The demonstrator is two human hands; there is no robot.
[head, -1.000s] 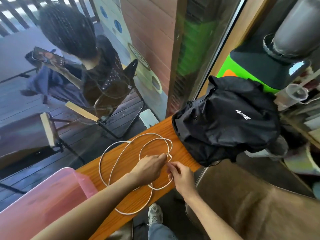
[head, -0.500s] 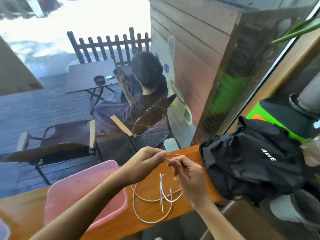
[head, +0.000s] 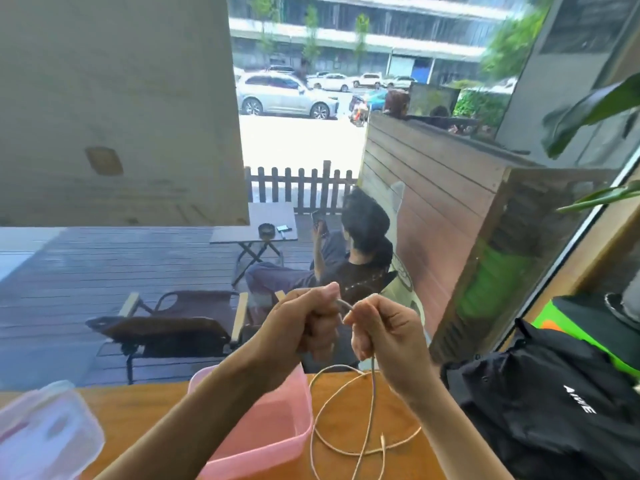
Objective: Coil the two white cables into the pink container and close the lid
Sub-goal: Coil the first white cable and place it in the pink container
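Raised above the wooden counter (head: 145, 403), my left hand (head: 298, 327) and my right hand (head: 384, 337) both pinch a white cable (head: 370, 410). A short stretch of it spans between the two hands, and the rest drops from my right hand to loose loops on the counter. The open pink container (head: 277, 434) stands on the counter below my left forearm, just left of the loops. Its translucent lid (head: 45, 438) lies at the far left. I cannot tell the two cables apart in the loops.
A black backpack (head: 547, 403) fills the counter's right end, close to the cable loops. Directly behind the counter is a window, with a person seated on the deck outside beside folding chairs and a small table.
Both hands have lifted the cable higher off the counter and the loops below hang slacker. The camera has tilted up, so the street and the lid at far left have come into view.
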